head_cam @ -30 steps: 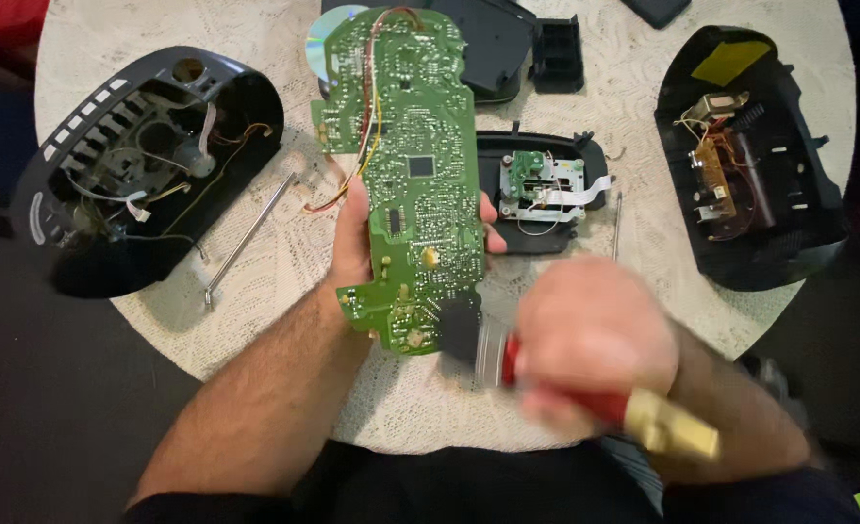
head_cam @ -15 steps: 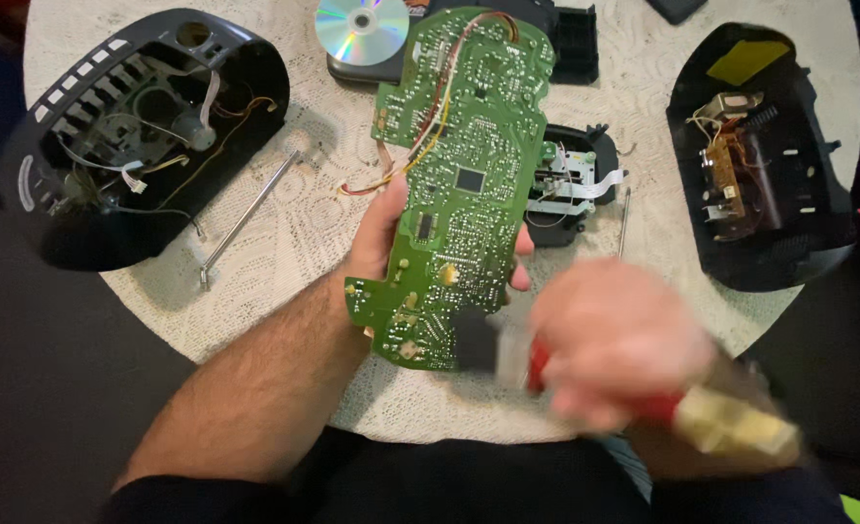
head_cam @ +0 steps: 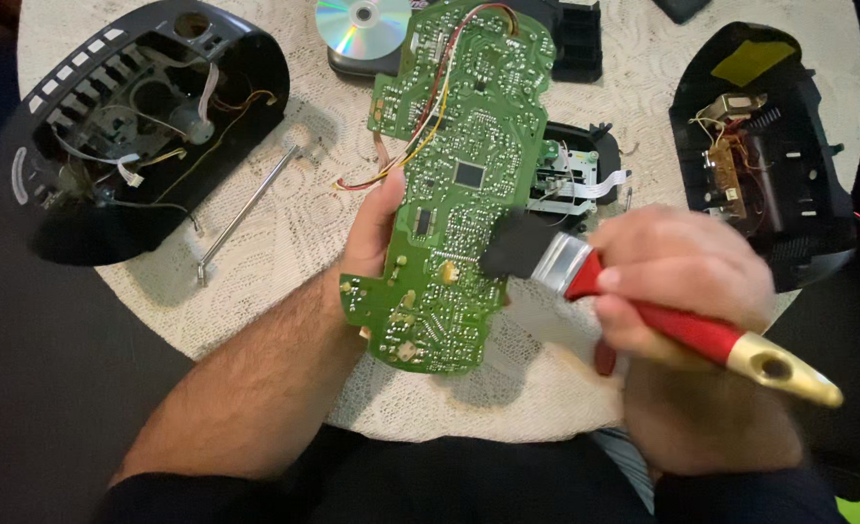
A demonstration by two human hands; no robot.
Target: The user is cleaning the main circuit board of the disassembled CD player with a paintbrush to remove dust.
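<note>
- Far left on the round table (head_cam: 255, 281) sits a black shell (head_cam: 139, 126), open side up, with wires and a small motor showing inside – well apart from both hands.
- Just right of it a thin metal rod (head_cam: 246, 209) lies slantwise on the lace cloth, untouched.
- The left hand (head_cam: 377, 228) is closed on the left edge of the board (head_cam: 454, 184), thumb over the front near the loose coloured wires (head_cam: 406, 146); the other fingers are behind it and hidden.
- The board itself – green, long and narrow – is held above the table with its long axis running from near the person's lap up and away, leaning a little to the right at the top, component side toward the camera.
- A disc (head_cam: 362, 24) lies at the table's far edge, behind the board's top end.
- The brush (head_cam: 585, 272) comes in from the right, across the board's long axis: its dark bristles touch the board's right edge at about mid-length, the metal band just off the edge.
- The right hand (head_cam: 682, 281) is wrapped tight round the red handle (its gold end pokes out toward the lower right), so this is the hand nearer the spot being worked.
- Behind the brush a small drive unit (head_cam: 571, 170) with a flat ribbon cable rests on the table.
- Far right, a second black shell (head_cam: 770, 155) holds a brown board and a yellow patch, clear of the hands.
</note>
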